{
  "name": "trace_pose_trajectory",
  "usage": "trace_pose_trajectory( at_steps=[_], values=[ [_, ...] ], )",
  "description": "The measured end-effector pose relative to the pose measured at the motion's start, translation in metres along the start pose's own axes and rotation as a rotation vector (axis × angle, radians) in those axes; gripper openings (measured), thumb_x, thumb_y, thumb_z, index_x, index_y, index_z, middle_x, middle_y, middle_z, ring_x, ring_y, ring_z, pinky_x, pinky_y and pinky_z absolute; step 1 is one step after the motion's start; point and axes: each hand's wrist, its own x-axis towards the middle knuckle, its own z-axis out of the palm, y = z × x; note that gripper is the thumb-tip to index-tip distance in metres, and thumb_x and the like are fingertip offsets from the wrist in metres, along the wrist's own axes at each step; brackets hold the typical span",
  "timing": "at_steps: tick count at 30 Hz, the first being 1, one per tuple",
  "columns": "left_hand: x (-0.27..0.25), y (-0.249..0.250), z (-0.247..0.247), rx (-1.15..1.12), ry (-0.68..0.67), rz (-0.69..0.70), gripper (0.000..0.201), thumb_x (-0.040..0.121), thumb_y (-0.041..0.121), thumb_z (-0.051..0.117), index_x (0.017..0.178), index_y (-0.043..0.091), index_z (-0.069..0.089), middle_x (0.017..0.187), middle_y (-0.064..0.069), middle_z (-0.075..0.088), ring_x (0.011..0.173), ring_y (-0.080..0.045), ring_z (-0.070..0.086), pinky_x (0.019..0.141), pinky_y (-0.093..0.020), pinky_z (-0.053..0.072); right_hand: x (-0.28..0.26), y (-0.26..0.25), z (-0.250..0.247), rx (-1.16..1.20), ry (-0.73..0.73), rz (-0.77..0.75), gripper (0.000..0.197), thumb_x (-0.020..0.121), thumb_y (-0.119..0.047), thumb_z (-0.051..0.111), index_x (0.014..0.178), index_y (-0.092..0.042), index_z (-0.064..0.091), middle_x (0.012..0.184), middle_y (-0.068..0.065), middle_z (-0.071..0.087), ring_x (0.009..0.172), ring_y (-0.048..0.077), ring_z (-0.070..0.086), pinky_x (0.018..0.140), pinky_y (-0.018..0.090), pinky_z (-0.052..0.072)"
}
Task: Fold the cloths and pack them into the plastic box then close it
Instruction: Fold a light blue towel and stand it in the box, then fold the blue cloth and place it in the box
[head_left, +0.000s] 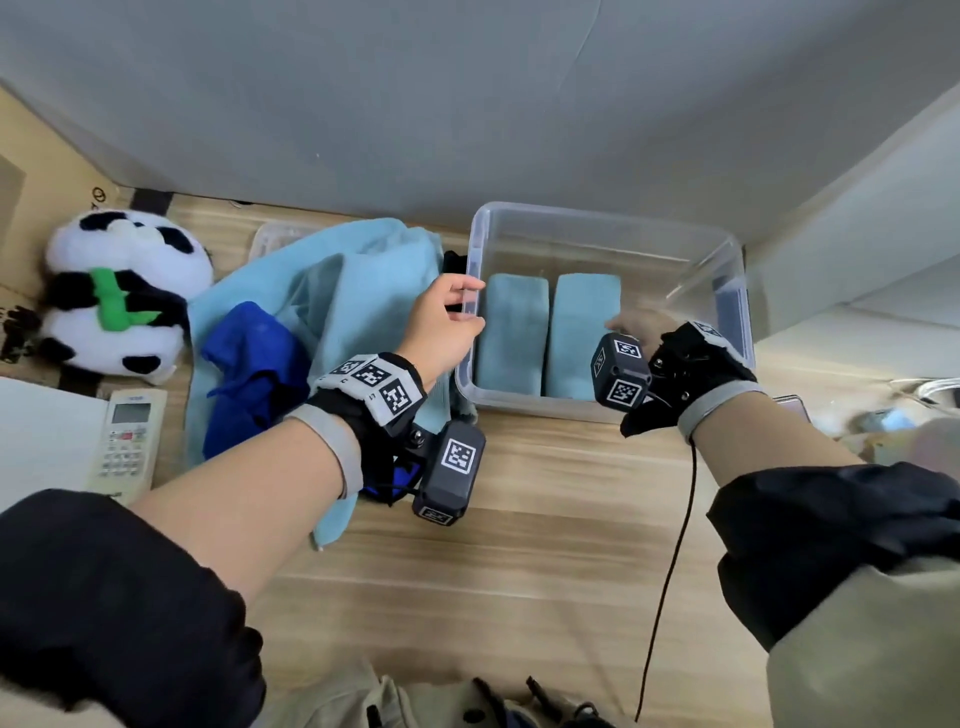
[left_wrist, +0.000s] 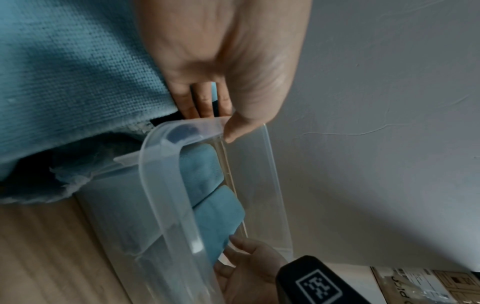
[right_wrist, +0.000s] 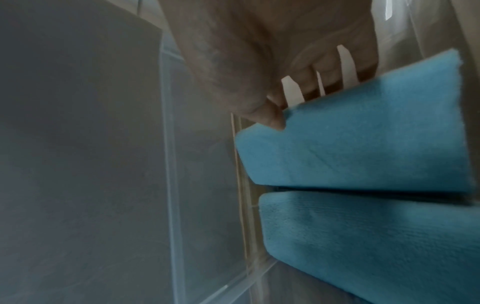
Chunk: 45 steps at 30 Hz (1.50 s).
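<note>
A clear plastic box (head_left: 727, 291) stands open on the wooden table. Two folded light-blue cloths lie side by side in it, the left cloth (head_left: 511, 332) and the right cloth (head_left: 579, 332). My left hand (head_left: 470, 304) grips the box's left rim (left_wrist: 161, 185), thumb inside and fingers outside. My right hand (head_left: 631, 325) is inside the box and pinches the right cloth (right_wrist: 363, 139) at its edge, thumb on top and fingers behind. An unfolded light-blue cloth (head_left: 363, 291) and a dark blue cloth (head_left: 249, 374) are heaped left of the box.
A clear lid (head_left: 275, 239) lies behind the cloth heap, partly covered. A panda plush (head_left: 124, 291) and a remote control (head_left: 130, 436) sit at the far left, by a cardboard box (head_left: 31, 171). A grey wall rises just behind the box. A black cable (head_left: 670, 571) hangs from my right wrist.
</note>
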Motion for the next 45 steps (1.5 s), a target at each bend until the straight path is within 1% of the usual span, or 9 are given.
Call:
trace_pose_trajectory(
  at_steps=[5, 14, 17, 20, 25, 32, 37, 42, 45],
  values=[
    [0.000, -0.002, -0.001, -0.005, -0.006, 0.015, 0.034, 0.087, -0.002, 0.051, 0.107, 0.026, 0.052, 0.125, -0.002, 0.054, 0.080, -0.005, 0.053, 0.066, -0.015, 0.043, 0.009, 0.002, 0.004, 0.158, -0.027, 0.067, 0.051, 0.094, -0.016, 0.046, 0.141, -0.002, 0.034, 0.147, 0.018, 0.036, 0.134, 0.032, 0.039, 0.061, 0.029, 0.043],
    [-0.004, 0.000, -0.008, -0.006, -0.034, 0.048, 0.035, 0.087, -0.002, 0.052, 0.115, 0.019, 0.057, 0.116, -0.002, 0.056, 0.083, -0.007, 0.055, 0.062, -0.008, 0.046, -0.009, 0.001, 0.000, 0.166, 0.110, -0.033, 0.042, 0.097, -0.014, 0.042, 0.136, 0.001, 0.040, 0.144, 0.022, 0.038, 0.133, 0.035, 0.038, 0.105, 0.043, 0.036],
    [-0.011, -0.005, -0.018, -0.038, 0.021, 0.082, 0.030, 0.088, 0.001, 0.050, 0.109, 0.021, 0.059, 0.111, -0.002, 0.057, 0.094, -0.013, 0.057, 0.077, -0.018, 0.051, -0.028, -0.001, 0.005, 0.239, 0.148, -0.168, 0.026, 0.096, -0.010, 0.041, 0.119, -0.005, 0.054, 0.105, 0.011, 0.056, 0.096, 0.021, 0.057, 0.082, 0.031, 0.045],
    [-0.018, -0.016, -0.035, -0.031, 0.143, 0.127, 0.029, 0.087, -0.003, 0.046, 0.096, 0.022, 0.059, 0.104, -0.003, 0.059, 0.088, -0.014, 0.054, 0.078, -0.028, 0.048, -0.057, -0.006, 0.020, 0.312, 0.121, -0.329, 0.019, 0.092, -0.004, 0.043, 0.088, -0.013, 0.059, 0.078, 0.001, 0.057, 0.065, 0.012, 0.053, 0.059, 0.020, 0.037],
    [-0.034, -0.038, -0.080, 0.044, 0.307, 0.196, 0.039, 0.082, -0.009, 0.045, 0.077, 0.028, 0.056, 0.083, 0.011, 0.059, 0.082, -0.005, 0.056, 0.072, -0.009, 0.044, -0.108, -0.006, 0.053, 0.237, -0.101, -0.510, 0.020, 0.092, -0.010, 0.047, 0.082, -0.017, 0.062, 0.075, 0.001, 0.065, 0.060, 0.011, 0.059, 0.056, 0.019, 0.042],
    [-0.051, -0.089, -0.139, 0.254, 0.471, 0.100, 0.029, 0.075, -0.002, 0.052, 0.095, 0.011, 0.067, 0.102, -0.013, 0.064, 0.091, -0.028, 0.058, 0.090, -0.036, 0.048, -0.147, 0.014, 0.109, 0.032, -0.563, -0.396, 0.024, 0.097, -0.022, 0.047, 0.085, -0.015, 0.066, 0.074, -0.001, 0.068, 0.064, 0.010, 0.062, 0.055, 0.017, 0.045],
    [-0.066, -0.117, -0.162, 0.488, 0.489, -0.048, 0.034, 0.072, 0.007, 0.061, 0.102, 0.018, 0.070, 0.118, -0.018, 0.059, 0.109, -0.035, 0.054, 0.101, -0.034, 0.040, -0.129, 0.050, 0.158, 0.006, -0.340, -0.134, 0.017, 0.096, -0.012, 0.047, 0.107, -0.005, 0.058, 0.086, 0.002, 0.057, 0.069, 0.014, 0.058, 0.063, 0.023, 0.048],
    [-0.076, -0.131, -0.175, 0.471, 0.269, -0.158, 0.039, 0.071, 0.011, 0.065, 0.110, 0.010, 0.068, 0.120, -0.019, 0.059, 0.106, -0.035, 0.058, 0.098, -0.036, 0.045, -0.114, 0.063, 0.180, 0.146, -0.115, -0.116, 0.050, 0.091, -0.004, 0.050, 0.139, -0.004, 0.035, 0.104, 0.011, 0.051, 0.080, 0.018, 0.054, 0.072, 0.033, 0.050],
    [-0.082, -0.126, -0.175, 0.408, 0.136, -0.219, 0.013, 0.070, 0.013, 0.067, 0.076, 0.013, 0.056, 0.102, -0.021, 0.056, 0.083, -0.031, 0.057, 0.080, -0.040, 0.050, -0.115, 0.065, 0.191, 0.205, -0.134, -0.107, 0.052, 0.089, -0.005, 0.057, 0.137, -0.001, 0.037, 0.098, 0.010, 0.055, 0.071, 0.014, 0.052, 0.069, 0.029, 0.048]
  ],
)
